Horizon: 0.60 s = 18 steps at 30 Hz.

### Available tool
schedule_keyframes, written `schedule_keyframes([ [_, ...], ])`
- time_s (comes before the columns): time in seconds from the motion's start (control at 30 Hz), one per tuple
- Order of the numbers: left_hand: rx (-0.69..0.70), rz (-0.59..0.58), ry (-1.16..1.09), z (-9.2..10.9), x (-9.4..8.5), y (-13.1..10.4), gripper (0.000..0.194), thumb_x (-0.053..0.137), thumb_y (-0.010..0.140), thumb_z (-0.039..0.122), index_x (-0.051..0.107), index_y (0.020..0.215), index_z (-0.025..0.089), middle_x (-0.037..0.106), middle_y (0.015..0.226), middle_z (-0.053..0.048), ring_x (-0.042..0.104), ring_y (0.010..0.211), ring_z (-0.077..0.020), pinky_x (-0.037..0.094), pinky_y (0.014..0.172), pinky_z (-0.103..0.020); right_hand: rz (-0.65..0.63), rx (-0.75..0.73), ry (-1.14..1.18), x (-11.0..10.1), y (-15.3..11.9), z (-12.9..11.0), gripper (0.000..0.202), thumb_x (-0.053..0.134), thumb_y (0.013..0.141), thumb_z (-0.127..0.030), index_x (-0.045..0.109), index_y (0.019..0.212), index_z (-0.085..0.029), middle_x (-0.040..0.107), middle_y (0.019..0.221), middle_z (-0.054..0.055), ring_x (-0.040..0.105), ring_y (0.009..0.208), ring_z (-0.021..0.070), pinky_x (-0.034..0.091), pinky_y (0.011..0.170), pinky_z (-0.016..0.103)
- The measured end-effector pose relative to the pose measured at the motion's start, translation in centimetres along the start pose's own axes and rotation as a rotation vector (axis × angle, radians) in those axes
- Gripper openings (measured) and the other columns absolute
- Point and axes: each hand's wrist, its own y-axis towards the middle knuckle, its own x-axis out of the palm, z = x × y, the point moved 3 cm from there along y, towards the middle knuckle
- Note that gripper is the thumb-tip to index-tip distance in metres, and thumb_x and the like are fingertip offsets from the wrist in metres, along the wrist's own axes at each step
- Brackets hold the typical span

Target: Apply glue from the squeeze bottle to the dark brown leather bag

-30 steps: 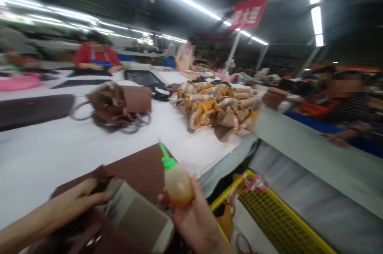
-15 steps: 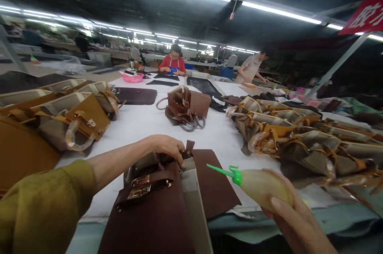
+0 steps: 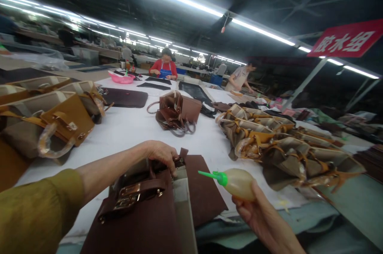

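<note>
Two grips fill the near part of my view. The right grip (image 3: 259, 208) is curled round the bottle (image 3: 239, 184), whose green nozzle (image 3: 206, 174) points left, just short of the bag (image 3: 134, 222) and before a flat brown panel (image 3: 205, 190). My left grip (image 3: 160, 154) looks closed on the bag's top rim, though some fingertips are hidden. The bag is at the near edge of the desk (image 3: 103, 130), its base out of sight. I judge the step in hand as steadying: bag held, bottle readied, nozzle touching nothing I can make out. To my mind the next move calls for a firm left hold, so the rim cannot shift, and a light squeeze on the right, since the bottle looks soft and might drip. Further out, a second brown bag (image 3: 179, 112) lies mid-desk, between mustard bags (image 3: 68, 118) on the left and tan bags (image 3: 275, 142) on the right. Beyond are a pink basin (image 3: 121, 78) and two co-workers (image 3: 164, 68).
</note>
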Motion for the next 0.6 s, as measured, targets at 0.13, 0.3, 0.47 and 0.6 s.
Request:
schedule_keyframes([
  [0.13, 0.024, 0.046, 0.057, -0.3, 0.0, -0.1, 0.023, 0.069, 0.056, 0.036, 0.066, 0.071, 0.018, 0.057, 0.059, 0.002, 0.049, 0.055, -0.013, 0.04, 0.048, -0.023, -0.126, 0.143, 0.142, 1.2, -0.5, 0.9, 0.034, 0.081, 0.066, -0.029, 0.069, 0.094, -0.014, 0.07, 0.089, 0.011, 0.062, 0.061, 0.0128, 0.05, 0.05, 0.016],
  [0.3, -0.006, 0.111, 0.09, -0.3, 0.0, -0.3, 0.029, 0.068, 0.054, 0.035, 0.068, 0.077, 0.018, 0.058, 0.062, 0.002, 0.051, 0.059, -0.0142, 0.042, 0.053, -0.023, -0.247, 0.096, 0.237, 2.2, -1.1, 1.8, 0.029, 0.079, 0.069, -0.026, 0.068, 0.093, -0.014, 0.068, 0.094, 0.01, 0.061, 0.074, 0.0154, 0.051, 0.066, 0.023],
  [0.47, -0.041, 0.113, 0.058, -0.3, 0.3, -0.2, 0.032, 0.069, 0.054, 0.036, 0.068, 0.08, 0.019, 0.059, 0.065, 0.001, 0.051, 0.059, -0.0143, 0.041, 0.051, -0.023, -0.206, 0.035, 0.347, 2.6, -0.6, 3.0, 0.036, 0.076, 0.07, -0.044, 0.067, 0.097, -0.022, 0.067, 0.087, 0.004, 0.055, 0.064, 0.0138, 0.046, 0.057, 0.024],
  [0.6, -0.03, 0.111, 0.053, -0.6, 0.2, 0.2, 0.032, 0.07, 0.053, 0.039, 0.067, 0.078, 0.018, 0.06, 0.065, 0.001, 0.051, 0.059, -0.0147, 0.042, 0.049, -0.023, -0.132, -0.07, 0.222, 2.6, -0.2, 3.3, 0.034, 0.073, 0.073, -0.045, 0.067, 0.097, -0.022, 0.068, 0.081, 0.003, 0.051, 0.055, 0.011, 0.041, 0.048, 0.021],
])
